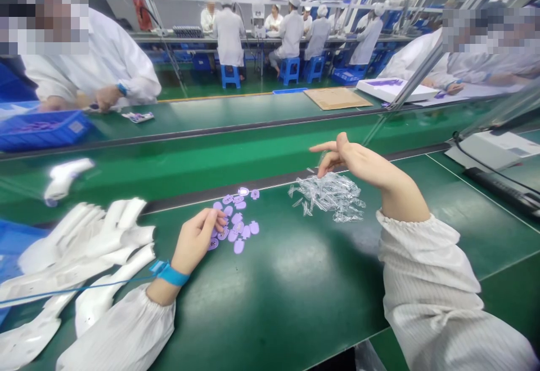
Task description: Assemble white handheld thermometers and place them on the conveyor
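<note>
My left hand [197, 240] rests on the green table [295, 286] with its fingers curled onto a scatter of small purple flat parts [237, 220]. A blue strap [171, 273] circles that wrist. My right hand [352, 160] hovers above a heap of small clear plastic pieces [331, 195], index finger stretched out to the left and the other fingers bent under. Nothing shows in its grip.
A pile of white moulded shells [80, 253] lies at the left, with a white thermometer gun [63, 177] behind it. A conveyor [236, 115] carries a blue bin [42, 129], brown cardboard [335, 98] and a white tray [396, 89]. People in white coats work opposite and beyond.
</note>
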`<state>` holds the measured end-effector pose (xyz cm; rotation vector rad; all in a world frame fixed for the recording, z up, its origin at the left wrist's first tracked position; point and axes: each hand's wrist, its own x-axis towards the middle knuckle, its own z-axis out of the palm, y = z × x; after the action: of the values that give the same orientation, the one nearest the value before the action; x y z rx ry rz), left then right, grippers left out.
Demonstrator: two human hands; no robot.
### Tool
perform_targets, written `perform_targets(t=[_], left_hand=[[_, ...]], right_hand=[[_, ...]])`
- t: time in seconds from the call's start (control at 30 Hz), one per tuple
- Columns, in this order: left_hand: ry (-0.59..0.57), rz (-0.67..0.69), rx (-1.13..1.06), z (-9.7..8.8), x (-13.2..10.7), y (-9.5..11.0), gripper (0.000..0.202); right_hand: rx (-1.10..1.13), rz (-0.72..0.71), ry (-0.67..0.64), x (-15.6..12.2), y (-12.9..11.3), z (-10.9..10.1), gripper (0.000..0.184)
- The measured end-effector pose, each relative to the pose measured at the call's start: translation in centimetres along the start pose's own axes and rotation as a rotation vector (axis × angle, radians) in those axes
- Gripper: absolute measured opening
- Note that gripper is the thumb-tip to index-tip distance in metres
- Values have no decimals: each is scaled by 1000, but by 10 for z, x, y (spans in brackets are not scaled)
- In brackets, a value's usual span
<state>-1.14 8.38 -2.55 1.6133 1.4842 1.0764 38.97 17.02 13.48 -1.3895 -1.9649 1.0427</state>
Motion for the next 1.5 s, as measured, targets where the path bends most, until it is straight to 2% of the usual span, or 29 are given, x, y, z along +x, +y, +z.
perform_targets(t=[0.1,0.27,0.47,0.63,0.67,0.83,0.9,1.0,1.1,1.23,1.3,1.37,1.43,1.5], left_hand=[[2,3,-6,0,0,1,44],[2,4,-4,1,1,2,44],[-4,11,-4,1,1,1,44],[-10,5,-7,0,0,1,44],[-11,4,-11,0,1,1,44],[-6,14,-15,1,2,2,44],[-5,21,-12,1,2,2,44],[-6,24,-12,1,2,1,44],[-1,23,-44,1,2,-1,43],[10,28,-103,3,3,-1,42],[24,30,-100,4,5,0,43],[38,32,-92,3,6,1,44],[51,31,-77,-1,5,0,44],[67,31,-62,-7,0,-2,44]], right_hand=[[-3,-36,-7,2,-2,2,73],[-176,-88,-31,6,-4,7,50],[-66,-121,-35,6,-2,15,19],[-5,-65,11,7,-3,18,51],[-1,-53,16,7,-3,19,51],[34,-87,50,9,-4,19,29],[12,-104,45,9,-4,18,32],[-135,-89,80,10,-2,16,39],[-262,-158,163,13,3,15,44],[-149,-127,345,21,17,16,50],[-167,-124,442,27,24,17,43],[-178,-114,499,32,29,19,29],[-117,-54,502,37,33,18,30],[-87,-7,436,39,38,16,30]])
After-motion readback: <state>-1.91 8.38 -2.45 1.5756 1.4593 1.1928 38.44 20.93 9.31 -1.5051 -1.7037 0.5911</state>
